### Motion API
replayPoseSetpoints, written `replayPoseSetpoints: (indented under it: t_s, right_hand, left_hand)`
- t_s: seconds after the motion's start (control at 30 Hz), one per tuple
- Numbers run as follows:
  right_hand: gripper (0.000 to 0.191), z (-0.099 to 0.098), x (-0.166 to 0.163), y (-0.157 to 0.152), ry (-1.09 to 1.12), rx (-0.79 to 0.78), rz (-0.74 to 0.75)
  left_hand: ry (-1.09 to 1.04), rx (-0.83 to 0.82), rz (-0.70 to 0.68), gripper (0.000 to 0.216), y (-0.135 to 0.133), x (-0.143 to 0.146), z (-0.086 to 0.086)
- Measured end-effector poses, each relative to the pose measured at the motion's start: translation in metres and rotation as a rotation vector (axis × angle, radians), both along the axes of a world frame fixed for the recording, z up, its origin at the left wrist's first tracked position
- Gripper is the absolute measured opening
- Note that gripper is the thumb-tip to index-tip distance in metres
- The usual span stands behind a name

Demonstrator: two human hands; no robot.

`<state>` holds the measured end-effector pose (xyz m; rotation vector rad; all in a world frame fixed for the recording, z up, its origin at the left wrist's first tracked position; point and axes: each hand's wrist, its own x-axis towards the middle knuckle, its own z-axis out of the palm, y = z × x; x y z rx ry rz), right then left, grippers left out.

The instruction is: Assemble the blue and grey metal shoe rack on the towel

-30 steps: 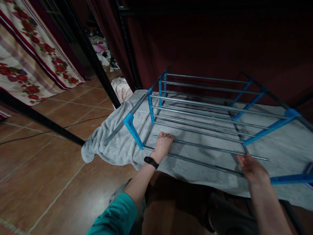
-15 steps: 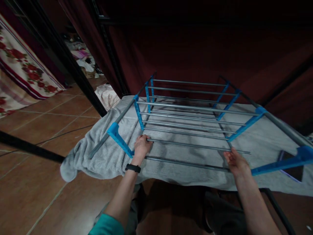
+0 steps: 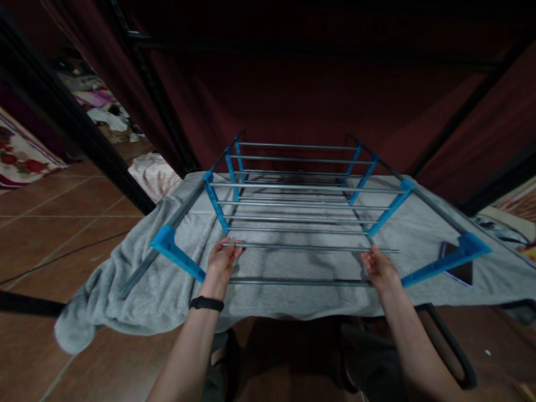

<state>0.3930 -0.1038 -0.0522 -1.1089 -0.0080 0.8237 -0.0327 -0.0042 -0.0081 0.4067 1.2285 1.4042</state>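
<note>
A rack of grey metal tubes and blue plastic brackets point(image 3: 215, 202) lies on a grey blanket point(image 3: 268, 307). Across its near part runs a thin metal rod point(image 3: 301, 247), above the blanket and behind the nearest tube point(image 3: 301, 282). My left hand point(image 3: 221, 261), with a black band at the wrist, has its fingers closed round the rod's left end. My right hand point(image 3: 380, 268) pinches the same rod close to its other end, which sticks out to the right past the fingers. Neither rod end visibly sits in a bracket.
A dark flat device with a purple edge point(image 3: 463, 271) lies by the right near bracket. Dark red curtain point(image 3: 293, 100) hangs behind the rack. Black metal posts point(image 3: 113, 153) stand at the left, and a cable point(image 3: 71, 254) crosses the tiled floor.
The view has turned to the right, so the rack appears further left. Both hands keep their hold on the rod, which has shifted little relative to the rack.
</note>
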Motion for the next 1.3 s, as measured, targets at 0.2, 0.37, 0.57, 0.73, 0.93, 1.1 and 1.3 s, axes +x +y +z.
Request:
replayPoseSetpoints:
  t_s: [0.2, 0.37, 0.57, 0.73, 0.93, 1.1, 1.3]
  right_hand:
    - [0.013, 0.004, -0.001, 0.002, 0.030, -0.030, 0.018]
    - [0.015, 0.006, 0.000, 0.002, 0.045, -0.025, 0.016]
    - [0.015, 0.004, -0.003, 0.000, 0.033, 0.036, 0.007]
    - [0.013, 0.005, -0.005, 0.002, 0.030, 0.043, -0.006]
    - [0.016, 0.007, -0.007, 0.003, 0.034, 0.036, 0.010]
    - [0.021, 0.009, -0.008, 0.003, 0.044, 0.036, 0.004]
    - [0.022, 0.011, -0.010, 0.004, 0.052, 0.045, 0.007]
  left_hand:
    - [-0.138, -0.128, 0.059, 0.022, 0.006, -0.001, 0.002]
    - [-0.162, -0.197, 0.135, 0.026, 0.010, -0.006, 0.004]
    - [-0.188, -0.209, 0.141, 0.026, 0.015, -0.013, 0.002]
    - [-0.195, -0.251, 0.107, 0.025, 0.018, -0.011, 0.005]
    - [-0.165, -0.281, 0.080, 0.027, 0.018, -0.006, 0.008]
    - [-0.141, -0.265, 0.048, 0.029, 0.014, 0.000, 0.012]
    - [-0.132, -0.269, 0.034, 0.029, 0.012, 0.007, 0.014]
